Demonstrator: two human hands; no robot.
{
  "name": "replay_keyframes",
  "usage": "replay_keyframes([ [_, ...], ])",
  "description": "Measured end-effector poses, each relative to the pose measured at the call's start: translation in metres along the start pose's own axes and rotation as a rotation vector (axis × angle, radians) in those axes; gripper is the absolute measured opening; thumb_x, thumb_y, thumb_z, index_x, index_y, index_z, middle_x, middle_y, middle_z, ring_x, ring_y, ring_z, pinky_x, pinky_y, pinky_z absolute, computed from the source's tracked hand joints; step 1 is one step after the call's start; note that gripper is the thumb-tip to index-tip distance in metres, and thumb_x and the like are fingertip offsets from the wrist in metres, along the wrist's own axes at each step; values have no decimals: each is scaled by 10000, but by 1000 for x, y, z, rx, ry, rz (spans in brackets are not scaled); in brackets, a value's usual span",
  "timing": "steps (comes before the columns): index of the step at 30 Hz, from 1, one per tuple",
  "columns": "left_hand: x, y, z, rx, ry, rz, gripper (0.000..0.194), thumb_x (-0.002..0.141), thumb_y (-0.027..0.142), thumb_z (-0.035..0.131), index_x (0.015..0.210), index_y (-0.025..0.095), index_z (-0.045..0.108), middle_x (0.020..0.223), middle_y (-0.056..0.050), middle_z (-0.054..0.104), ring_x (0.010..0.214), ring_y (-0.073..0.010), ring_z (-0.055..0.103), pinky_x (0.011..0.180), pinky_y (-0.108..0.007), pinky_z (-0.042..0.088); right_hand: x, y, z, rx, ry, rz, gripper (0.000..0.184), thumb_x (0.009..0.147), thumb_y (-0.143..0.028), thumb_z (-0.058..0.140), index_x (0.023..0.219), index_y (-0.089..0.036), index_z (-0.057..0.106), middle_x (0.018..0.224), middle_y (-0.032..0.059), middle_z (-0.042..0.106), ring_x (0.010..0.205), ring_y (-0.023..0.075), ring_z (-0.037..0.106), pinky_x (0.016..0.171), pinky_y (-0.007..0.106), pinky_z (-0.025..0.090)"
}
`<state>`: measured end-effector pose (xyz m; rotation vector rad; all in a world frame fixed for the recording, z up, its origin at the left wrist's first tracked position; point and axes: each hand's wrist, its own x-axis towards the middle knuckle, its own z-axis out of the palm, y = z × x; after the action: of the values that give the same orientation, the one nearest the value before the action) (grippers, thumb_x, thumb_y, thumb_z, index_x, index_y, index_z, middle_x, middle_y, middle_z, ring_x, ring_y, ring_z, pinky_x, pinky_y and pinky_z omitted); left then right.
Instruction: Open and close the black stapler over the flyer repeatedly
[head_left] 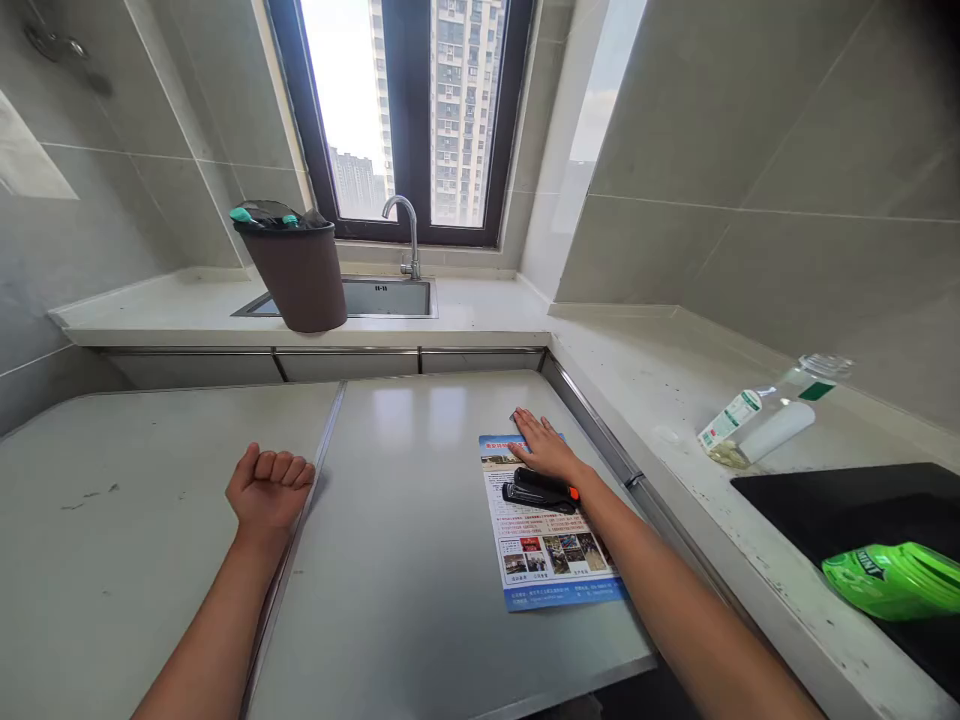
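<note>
My right hand (546, 450) was open and laid flat over the top of the printed leaflet (529, 597), with the fingers reaching past its upper edge. I think this was to keep the paper flat and steady. The black stapler (536, 490) lay on its side on the leaflet, just below this hand, and its orange end was beside my wrist; whether they touched, I could not tell. It rested by its own weight, because I was not gripping it.

My left hand (270, 487) was clenched in a fist over the other part of the pale desk (405, 520), well apart from the paper. I saw nothing sticking out of it, so probably it was only waiting out of the way.

Beyond the desk, a brown bin (296, 280) stood in front of the sink (390, 298). On the worktop (630, 375) to my right were a clear jar (780, 415) and a green container (892, 580), both away from my hands
</note>
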<state>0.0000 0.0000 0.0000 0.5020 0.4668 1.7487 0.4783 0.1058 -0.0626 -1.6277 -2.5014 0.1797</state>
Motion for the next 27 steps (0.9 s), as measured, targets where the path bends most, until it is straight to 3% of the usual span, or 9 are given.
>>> replay_keyframes([
  [3, 1, -2, -1, 1, 29, 41, 592, 893, 347, 565, 582, 174, 93, 500, 60, 40, 435, -94, 98, 428, -276, 194, 4, -17, 2, -10, 11, 2, 767, 991, -586, 301, 1598, -126, 214, 1668, 122, 151, 1551, 244, 107, 1252, 482, 67],
  [6, 0, -8, 2, 17, 36, 13, 604, 872, 352, 601, 586, 175, 99, 506, 61, 60, 444, -96, 105, 434, -280, 192, 12, -54, 7, 3, 8, -17, 749, 997, -563, 289, 1596, -120, 216, 1670, 119, 137, 1554, 238, 85, 1248, 492, 40],
  [14, 0, -11, -1, -47, -84, -54, 632, 862, 341, 608, 576, 187, 66, 539, 67, -31, 437, -96, 45, 423, -282, 158, 66, -208, 33, 124, -8, -158, 753, 1002, -562, 269, 1595, -105, 193, 1670, 127, 103, 1556, 249, 38, 1233, 541, -25],
  [18, 1, -8, -6, -103, -130, -50, 616, 902, 354, 554, 548, 193, 76, 528, 69, -51, 440, -100, 11, 418, -287, 150, 87, -265, 44, 187, -9, -160, 757, 1004, -574, 236, 1596, -105, 196, 1671, 117, 89, 1557, 244, 18, 1229, 568, -28],
  [22, 2, -6, -9, -154, -159, -26, 580, 918, 335, 509, 528, 196, 103, 520, 63, -48, 457, -115, -19, 427, -312, 131, 93, -285, 48, 223, 8, -156, 760, 1004, -576, 246, 1606, -120, 161, 1676, 97, 69, 1558, 232, 6, 1235, 558, -37],
  [27, 3, -8, -8, -154, -150, -26, 569, 926, 332, 492, 526, 197, 111, 522, 60, -39, 462, -121, -19, 435, -321, 119, 89, -279, 48, 327, 137, -166, 809, 1002, -507, 334, 1600, -37, 59, 1674, 152, 18, 1557, 240, 20, 1255, 487, 80],
])
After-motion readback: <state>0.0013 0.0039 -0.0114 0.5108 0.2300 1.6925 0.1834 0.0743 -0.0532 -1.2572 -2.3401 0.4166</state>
